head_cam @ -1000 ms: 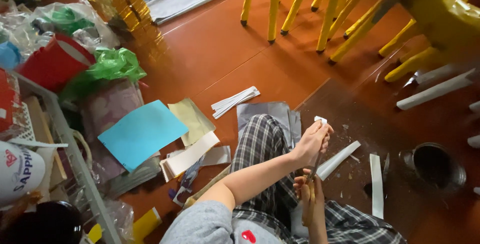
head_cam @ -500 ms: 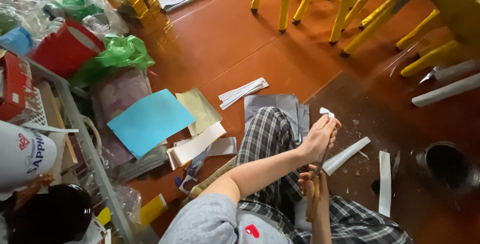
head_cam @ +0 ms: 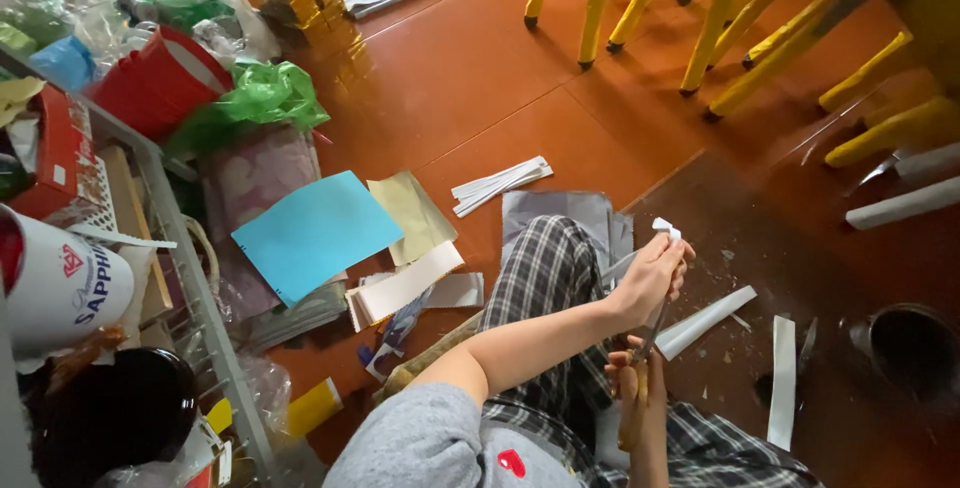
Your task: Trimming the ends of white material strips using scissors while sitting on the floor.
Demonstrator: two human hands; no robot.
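My left hand (head_cam: 655,276) is raised over my knee in checked trousers (head_cam: 548,278) and pinches a small folded white paper strip (head_cam: 666,229) by its lower part. Just below it, my right hand (head_cam: 630,380) grips scissors (head_cam: 640,378) with a tan handle, blades pointing up towards the strip. Cut white strips (head_cam: 705,321) (head_cam: 782,381) lie on the dark mat (head_cam: 740,218) beside my leg, among small paper scraps.
A blue sheet (head_cam: 315,233), a tan sheet (head_cam: 412,216), a bundle of white strips (head_cam: 500,185) and grey sheets (head_cam: 570,210) lie on the orange floor. Yellow chair legs (head_cam: 700,18) stand ahead. A dark pot (head_cam: 905,343) sits right. A cluttered wire rack (head_cam: 190,278) and bags stand left.
The view has shifted a little. My left hand stays lifted with the white strip, and the scissors remain just under it.
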